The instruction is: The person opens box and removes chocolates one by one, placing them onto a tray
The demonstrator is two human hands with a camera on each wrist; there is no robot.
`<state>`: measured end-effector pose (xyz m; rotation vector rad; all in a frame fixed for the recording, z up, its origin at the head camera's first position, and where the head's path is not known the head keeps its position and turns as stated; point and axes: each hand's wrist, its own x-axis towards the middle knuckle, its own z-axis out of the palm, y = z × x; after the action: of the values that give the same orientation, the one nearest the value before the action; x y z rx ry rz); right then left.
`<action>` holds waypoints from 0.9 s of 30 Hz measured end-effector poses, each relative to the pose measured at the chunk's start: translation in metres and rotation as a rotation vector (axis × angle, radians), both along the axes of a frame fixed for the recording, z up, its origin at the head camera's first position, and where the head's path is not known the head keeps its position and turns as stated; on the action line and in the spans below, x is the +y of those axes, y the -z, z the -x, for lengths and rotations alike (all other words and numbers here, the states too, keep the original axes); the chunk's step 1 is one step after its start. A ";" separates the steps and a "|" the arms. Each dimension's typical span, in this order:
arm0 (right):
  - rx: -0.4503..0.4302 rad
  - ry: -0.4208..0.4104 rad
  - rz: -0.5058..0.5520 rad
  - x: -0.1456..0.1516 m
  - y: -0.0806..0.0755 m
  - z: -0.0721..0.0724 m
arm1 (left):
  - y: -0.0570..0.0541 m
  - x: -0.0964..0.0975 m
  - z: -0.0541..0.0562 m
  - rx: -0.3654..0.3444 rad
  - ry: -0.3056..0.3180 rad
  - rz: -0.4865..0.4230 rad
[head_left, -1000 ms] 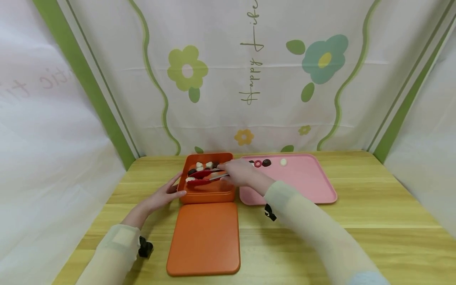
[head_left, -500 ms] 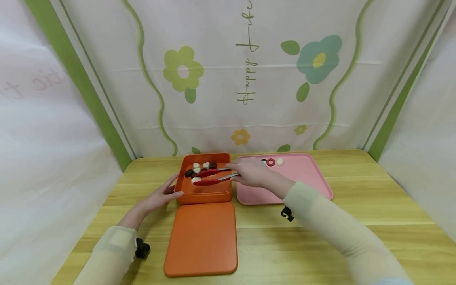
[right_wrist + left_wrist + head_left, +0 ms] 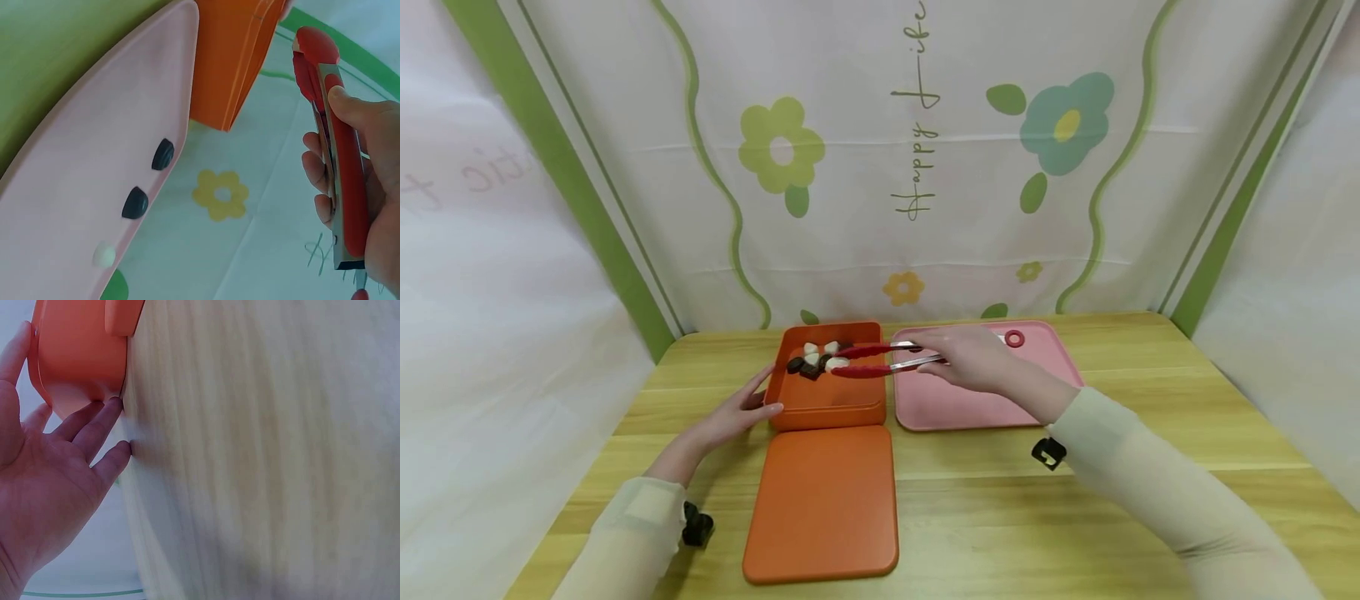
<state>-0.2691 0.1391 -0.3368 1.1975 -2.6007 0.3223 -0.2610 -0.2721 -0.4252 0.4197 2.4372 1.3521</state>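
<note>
In the head view my right hand (image 3: 973, 358) grips a pair of tongs (image 3: 865, 372) with red tips, silver arms and a red ring at the end. The two tips stand apart over the right half of an orange box (image 3: 827, 419). A white piece (image 3: 837, 363) shows at the tips. Behind it in the box lie several dark brown and white chocolate-like pieces (image 3: 811, 371). My left hand (image 3: 733, 417) touches the box's front left corner with spread fingers. From the left wrist, the fingertips (image 3: 111, 405) rest along the box's side.
An orange lid (image 3: 822, 504) lies flat in front of the box. Right of the box sits a pink tray (image 3: 985, 404), partly under my right hand. The right wrist view shows dark pieces (image 3: 135, 203) and a white piece (image 3: 104, 255) on it. A printed curtain (image 3: 850, 225) stands behind.
My right hand and the tongs have moved right, from the box's left side to over its right half and the tray. The white piece has moved right with the tips. The left hand stays.
</note>
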 end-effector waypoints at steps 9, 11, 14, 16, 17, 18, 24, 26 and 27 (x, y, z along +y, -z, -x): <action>0.081 0.071 0.030 0.042 -0.001 -0.008 | 0.001 0.000 0.002 -0.025 -0.031 0.018; 0.087 0.092 0.027 0.051 -0.001 -0.012 | 0.002 0.000 0.002 -0.025 -0.029 0.018; 0.077 0.125 0.017 0.064 -0.001 -0.018 | 0.002 -0.001 0.002 -0.026 -0.026 0.015; 0.055 0.148 0.015 0.073 -0.001 -0.022 | 0.003 -0.002 0.002 -0.027 -0.026 0.014; 0.046 0.165 0.013 0.077 0.000 -0.024 | 0.003 -0.002 0.002 -0.027 -0.025 0.013; 0.041 0.178 0.011 0.082 0.000 -0.026 | 0.003 -0.002 0.003 -0.027 -0.024 0.014; 0.056 0.242 -0.005 0.106 0.007 -0.036 | 0.002 -0.002 0.003 -0.026 -0.027 0.018; 0.074 0.252 -0.011 0.114 0.010 -0.037 | 0.002 -0.002 0.003 -0.024 -0.032 0.024; 0.084 0.258 -0.012 0.118 0.011 -0.038 | 0.002 -0.002 0.003 -0.025 -0.034 0.026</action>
<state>-0.2307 0.2573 -0.3473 0.8453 -2.6451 0.1997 -0.2636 -0.2740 -0.4276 0.3550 2.4499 1.3291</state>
